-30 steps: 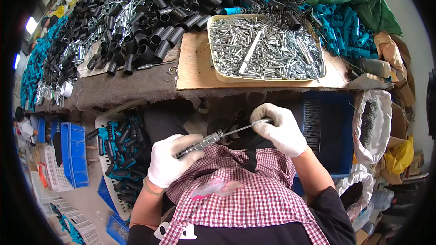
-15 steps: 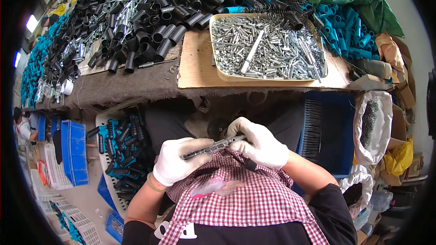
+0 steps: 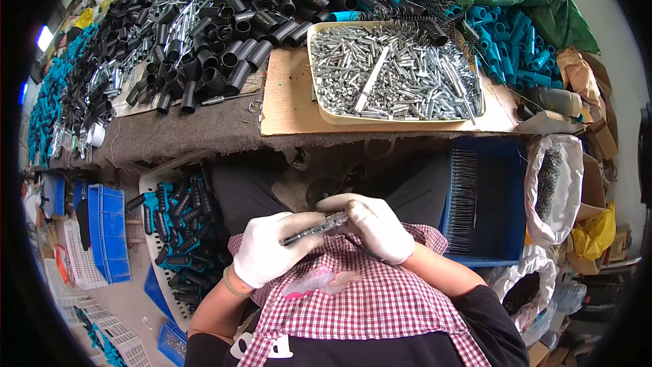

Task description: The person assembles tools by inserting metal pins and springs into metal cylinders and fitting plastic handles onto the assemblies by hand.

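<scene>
A slim, dark grey metal part with ridges or slots along it point(image 3: 314, 230) lies across both hands above my lap, its right end tilted slightly up. My left hand point(image 3: 268, 248), in a white glove, is closed round the part's left end. My right hand point(image 3: 382, 230), also gloved in white, presses its fingers against the right end and covers it. What else may be inside the right fingers is hidden. Beneath the hands is a red and white checked apron point(image 3: 380, 299).
On the bench stands a cream tray point(image 3: 326, 114) of small metal pins. Black tubes point(image 3: 238, 75) and teal parts point(image 3: 516, 41) are heaped behind and beside it. A basket of black-and-teal handles point(image 3: 180, 217) sits left; a blue bin point(image 3: 499, 217) with springs and a white sack point(image 3: 543, 231) are right.
My right hand has closed in leftward, and its fingers now cover more of the part's right end. The left hand has moved slightly right, still holding the part.
</scene>
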The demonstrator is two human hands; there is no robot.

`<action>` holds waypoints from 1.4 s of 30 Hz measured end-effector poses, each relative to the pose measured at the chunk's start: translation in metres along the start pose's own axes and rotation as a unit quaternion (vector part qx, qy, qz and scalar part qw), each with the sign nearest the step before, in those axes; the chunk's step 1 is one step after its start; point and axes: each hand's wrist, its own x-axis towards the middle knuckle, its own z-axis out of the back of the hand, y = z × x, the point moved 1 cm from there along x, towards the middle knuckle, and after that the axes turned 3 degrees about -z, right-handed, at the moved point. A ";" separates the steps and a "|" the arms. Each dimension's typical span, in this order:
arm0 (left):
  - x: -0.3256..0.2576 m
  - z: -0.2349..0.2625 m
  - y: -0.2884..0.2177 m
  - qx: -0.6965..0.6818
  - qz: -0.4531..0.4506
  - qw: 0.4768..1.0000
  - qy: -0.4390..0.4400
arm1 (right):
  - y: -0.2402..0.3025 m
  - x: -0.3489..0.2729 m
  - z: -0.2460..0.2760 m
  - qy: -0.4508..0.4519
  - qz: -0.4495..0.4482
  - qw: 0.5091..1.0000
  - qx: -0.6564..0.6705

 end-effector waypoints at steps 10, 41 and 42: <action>-0.005 -0.001 0.020 -0.051 -0.018 0.995 -0.082 | -0.002 0.024 -0.011 0.027 0.032 0.999 -0.012; -0.031 0.076 0.080 -0.085 0.109 0.970 -0.201 | 0.156 0.417 -0.048 -0.071 0.252 0.707 -0.657; -0.031 0.078 0.078 -0.085 0.114 0.966 -0.215 | 0.158 0.419 -0.045 -0.058 0.249 0.712 -0.654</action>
